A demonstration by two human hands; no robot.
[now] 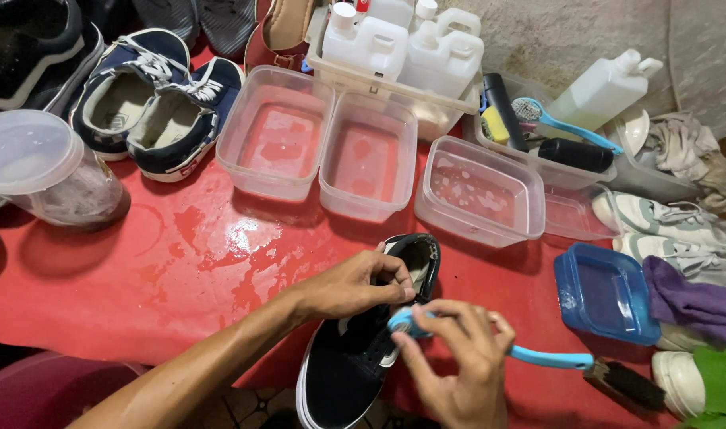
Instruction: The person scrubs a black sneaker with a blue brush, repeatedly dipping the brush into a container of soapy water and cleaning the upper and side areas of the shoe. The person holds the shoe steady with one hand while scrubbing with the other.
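Observation:
A black sneaker (343, 369) with a white sole lies on the red table (180, 254) at the front, toe toward me. My left hand (351, 286) grips its side near the collar, fingers over the opening. My right hand (458, 357) holds a light blue brush (553, 359) against the shoe's tongue area; the round brush head (402, 322) touches the shoe, and a dark bristle end sticks out to the right.
Three clear tubs of water (279, 131) (368, 155) (480, 189) stand in a row behind. Navy sneakers (152, 99) and a lidded jar (49, 171) are at left. White jugs (402, 44), a blue tub (605, 292), white sneakers (669, 218) and cloths are at right.

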